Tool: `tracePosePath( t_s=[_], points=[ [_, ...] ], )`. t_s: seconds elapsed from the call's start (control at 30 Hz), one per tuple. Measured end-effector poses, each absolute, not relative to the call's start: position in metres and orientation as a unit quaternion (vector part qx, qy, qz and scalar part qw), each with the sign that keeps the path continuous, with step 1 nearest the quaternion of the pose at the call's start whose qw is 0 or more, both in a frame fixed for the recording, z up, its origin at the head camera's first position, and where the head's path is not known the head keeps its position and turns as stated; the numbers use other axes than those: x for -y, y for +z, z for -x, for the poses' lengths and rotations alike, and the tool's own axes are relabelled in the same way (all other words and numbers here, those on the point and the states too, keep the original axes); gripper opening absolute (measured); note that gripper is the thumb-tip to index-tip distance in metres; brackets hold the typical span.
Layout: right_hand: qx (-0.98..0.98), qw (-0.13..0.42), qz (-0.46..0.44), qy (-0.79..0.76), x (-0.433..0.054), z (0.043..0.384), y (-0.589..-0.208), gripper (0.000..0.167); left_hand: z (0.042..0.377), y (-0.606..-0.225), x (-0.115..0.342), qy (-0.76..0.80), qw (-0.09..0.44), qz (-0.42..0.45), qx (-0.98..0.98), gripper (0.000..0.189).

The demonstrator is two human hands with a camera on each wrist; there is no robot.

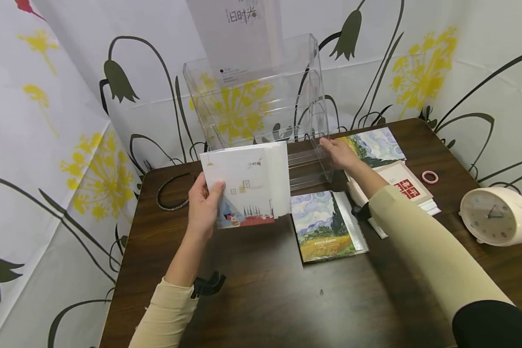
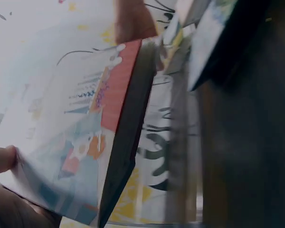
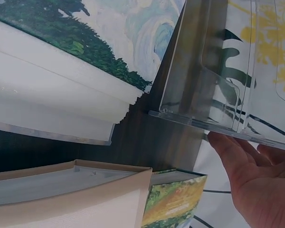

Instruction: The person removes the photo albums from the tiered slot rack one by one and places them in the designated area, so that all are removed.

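Observation:
My left hand [image 1: 203, 203] holds up a white book [image 1: 254, 176] with a small town drawing along its lower edge, thumb on the front cover. In the left wrist view the book [image 2: 88, 107] is tilted, with a red and blue cover and a dark edge. A clear acrylic rack [image 1: 315, 79] with stepped tiers stands behind it. My right hand [image 1: 342, 153] touches the rack's right side; in the right wrist view its fingers lie extended along the outside of the clear panel [image 3: 216, 124]. A landscape-painted photo album [image 1: 322, 227] lies on the table just below the rack.
A tall pale book [image 1: 239, 43] stands in the rack's back tier. On the right are another painted album [image 1: 376, 145], a beige book with a red print [image 1: 406, 183], a pink ring [image 1: 429, 177] and a cream clock [image 1: 493, 216]. A dark headband [image 1: 170, 208] lies left.

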State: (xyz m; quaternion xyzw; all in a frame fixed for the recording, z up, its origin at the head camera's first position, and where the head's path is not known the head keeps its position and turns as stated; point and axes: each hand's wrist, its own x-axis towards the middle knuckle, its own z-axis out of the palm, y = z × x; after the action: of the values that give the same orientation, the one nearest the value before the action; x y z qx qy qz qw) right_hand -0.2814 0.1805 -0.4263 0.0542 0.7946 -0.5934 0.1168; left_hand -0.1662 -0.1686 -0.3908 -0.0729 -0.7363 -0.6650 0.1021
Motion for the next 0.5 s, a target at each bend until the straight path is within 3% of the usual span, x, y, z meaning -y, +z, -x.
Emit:
tracePosePath(
  t_s=[0.5],
  points=[
    [-0.806, 0.116, -0.058, -0.578, -0.179, 0.282, -0.428, 0.064, 0.126, -0.466, 0.188, -0.628, -0.013, -0.119, 0.769, 0.020]
  ],
)
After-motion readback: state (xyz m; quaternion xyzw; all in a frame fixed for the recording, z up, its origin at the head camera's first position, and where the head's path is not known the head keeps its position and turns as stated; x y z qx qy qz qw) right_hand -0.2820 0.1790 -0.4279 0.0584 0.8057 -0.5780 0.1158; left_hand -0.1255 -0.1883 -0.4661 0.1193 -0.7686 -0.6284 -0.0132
